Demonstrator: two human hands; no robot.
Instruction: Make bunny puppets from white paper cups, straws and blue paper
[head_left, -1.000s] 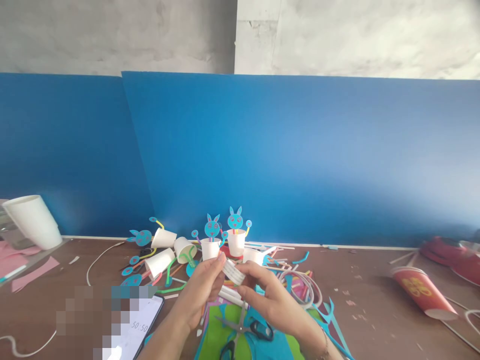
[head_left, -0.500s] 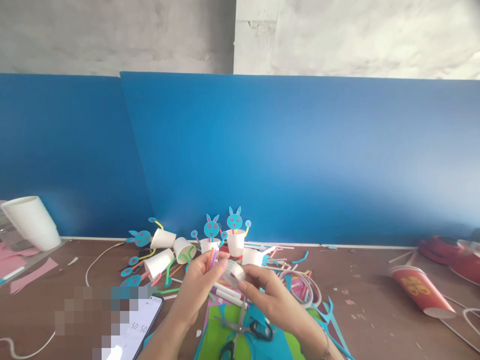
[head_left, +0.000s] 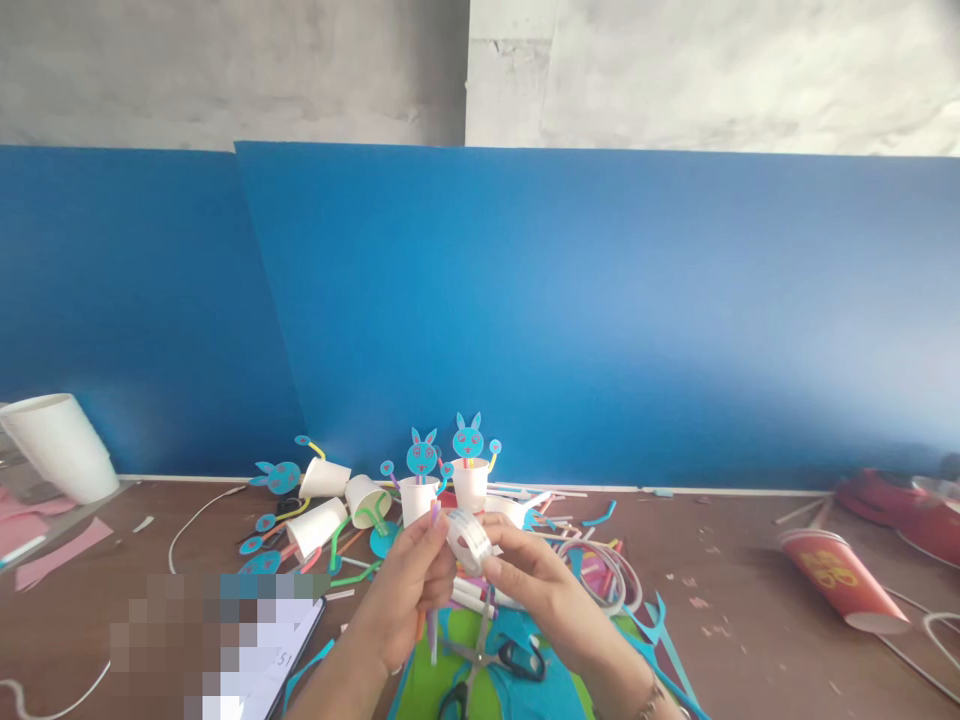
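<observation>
A roll of clear tape [head_left: 469,543] is pinched between the thumb and fingers of my right hand [head_left: 534,572]. My left hand [head_left: 414,578] is closed around a purple and an orange straw [head_left: 433,636], whose lower ends stick out below the fingers; its fingertips are close beside the roll. Open scissors [head_left: 482,657] lie under the hands on green and blue paper [head_left: 553,690]. Behind the hands, two white cups [head_left: 470,484] stand upright with blue rabbit heads [head_left: 422,458] on straws.
Tipped white cups [head_left: 316,528] with blue paper pieces lie left of centre, near a phone [head_left: 281,660]. Straws and a coiled white cable [head_left: 626,580] lie right of centre. A red cup [head_left: 844,582] lies far right; stacked white cups [head_left: 61,447] lean far left.
My left hand has turned, so the straws now point down below its fingers instead of up. The tape roll has tilted and sits closer to the left fingertips.
</observation>
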